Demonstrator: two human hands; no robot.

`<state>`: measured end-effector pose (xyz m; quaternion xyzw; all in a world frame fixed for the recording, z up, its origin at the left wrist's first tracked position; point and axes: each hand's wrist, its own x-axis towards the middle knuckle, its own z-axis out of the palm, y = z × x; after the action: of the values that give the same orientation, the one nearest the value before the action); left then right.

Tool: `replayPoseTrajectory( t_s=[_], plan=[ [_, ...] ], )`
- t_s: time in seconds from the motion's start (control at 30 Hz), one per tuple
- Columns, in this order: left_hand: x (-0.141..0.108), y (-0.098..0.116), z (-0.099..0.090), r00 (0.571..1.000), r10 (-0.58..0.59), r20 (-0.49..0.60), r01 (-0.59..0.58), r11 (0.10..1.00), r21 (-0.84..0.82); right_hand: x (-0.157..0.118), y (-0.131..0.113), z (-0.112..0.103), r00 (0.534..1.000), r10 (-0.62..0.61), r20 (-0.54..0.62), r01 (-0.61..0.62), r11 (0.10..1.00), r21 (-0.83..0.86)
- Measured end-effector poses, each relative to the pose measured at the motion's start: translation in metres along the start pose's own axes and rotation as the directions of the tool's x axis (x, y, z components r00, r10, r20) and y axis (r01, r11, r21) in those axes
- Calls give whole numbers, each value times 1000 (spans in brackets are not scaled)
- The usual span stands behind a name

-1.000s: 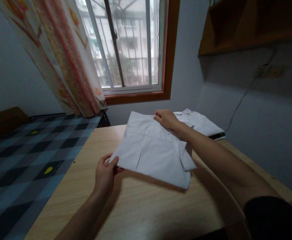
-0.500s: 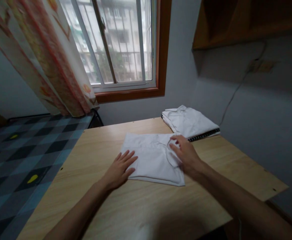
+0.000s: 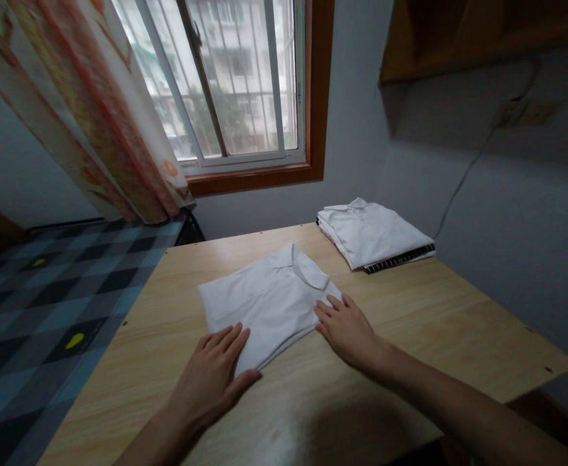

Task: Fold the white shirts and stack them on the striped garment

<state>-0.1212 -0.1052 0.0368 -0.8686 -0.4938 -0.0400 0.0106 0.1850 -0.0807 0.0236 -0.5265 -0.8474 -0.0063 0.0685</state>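
Observation:
A folded white shirt (image 3: pixel 269 294) lies turned at an angle on the wooden table, its collar toward the far right side. My left hand (image 3: pixel 220 366) rests on the shirt's near left corner, fingers stretched out and thumb along the near edge. At the shirt's right side, below the collar, my right hand (image 3: pixel 344 327) lies with its fingers extended over the edge of the cloth. Neither hand is closed round the fabric.
Behind to the right sits a stack of folded clothes (image 3: pixel 374 233), white on top with a dark striped piece beneath. The wooden table (image 3: pixel 395 382) has a bed with a checked cover (image 3: pixel 94 278) at its left. Beyond are a window (image 3: pixel 235 84) and curtain (image 3: pixel 84 110).
The white shirt has rotated counterclockwise on the table, its left end now nearer me. My left hand moved nearer and left; my right hand left the collar and flattened at the right edge.

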Motion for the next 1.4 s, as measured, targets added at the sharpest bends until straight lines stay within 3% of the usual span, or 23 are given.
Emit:
replayPoseTrajectory(
  t_s=[0.13, 0.23, 0.33, 0.37, 0.4, 0.47, 0.5, 0.53, 0.6, 0.63, 0.7, 0.8, 0.93, 1.03, 1.13, 1.27, 1.33, 1.4],
  plan=[
    [-23, 50, -24, 974, 188, 126, -159, 965, -208, 43, 37, -2, 1000, 2, 10, -2, 1000, -13],
    [-20, 84, -45, 889, 403, 217, -286, 859, -425, 72, 53, 3, 999, 25, 41, -25, 1000, -7],
    [-2, 94, -56, 757, 612, 228, -338, 666, -665, 88, 60, 14, 998, 19, 53, -19, 1000, 4],
    [7, 90, -57, 736, 646, 204, -324, 600, -731, 89, 61, 18, 998, 22, 51, -23, 1000, 19],
    [17, 84, -55, 751, 638, 166, -303, 558, -772, 90, 62, 21, 998, 29, 49, -31, 999, 43],
    [45, 65, -44, 882, 468, 52, -259, 575, -776, 90, 64, 26, 998, 52, 33, -55, 993, 106],
    [61, 54, -36, 955, 295, -44, -231, 639, -733, 90, 65, 27, 998, 64, 10, -65, 988, 137],
    [77, 43, -26, 983, 92, -157, -175, 714, -678, 90, 64, 27, 997, 75, -26, -70, 984, 164],
    [108, 24, -5, 938, -188, -291, -13, 820, -572, 94, 60, 25, 990, 74, -121, -48, 978, 202],
    [120, 18, 5, 925, -230, -301, 41, 851, -524, 98, 57, 23, 983, 63, -172, -26, 977, 210],
    [136, 10, 23, 951, -188, -245, 65, 898, -436, 106, 49, 21, 965, 21, -260, 30, 981, 192],
    [138, 11, 37, 987, -38, -156, -17, 941, -338, 116, 40, 24, 950, -72, -303, 101, 991, 83],
    [127, 17, 35, 975, 18, -224, -68, 973, -218, 118, 38, 33, 960, -90, -267, 88, 996, -18],
    [123, 18, 33, 961, -53, -270, 18, 991, -130, 114, 40, 35, 960, -28, -279, 14, 999, -50],
    [123, 15, 36, 957, -159, -243, 144, 987, -76, 111, 38, 32, 968, 36, -248, -55, 996, -68],
    [125, 7, 38, 963, -200, -180, 176, 975, -139, 110, 36, 27, 983, 54, -174, -64, 997, -51],
    [126, 1, 37, 931, -288, -223, 238, 944, -227, 108, 39, 26, 989, 46, -143, -50, 998, -25],
    [128, -5, 35, 851, -422, -313, 340, 897, -283, 107, 43, 24, 990, 61, -130, -59, 998, 19]
  ],
)
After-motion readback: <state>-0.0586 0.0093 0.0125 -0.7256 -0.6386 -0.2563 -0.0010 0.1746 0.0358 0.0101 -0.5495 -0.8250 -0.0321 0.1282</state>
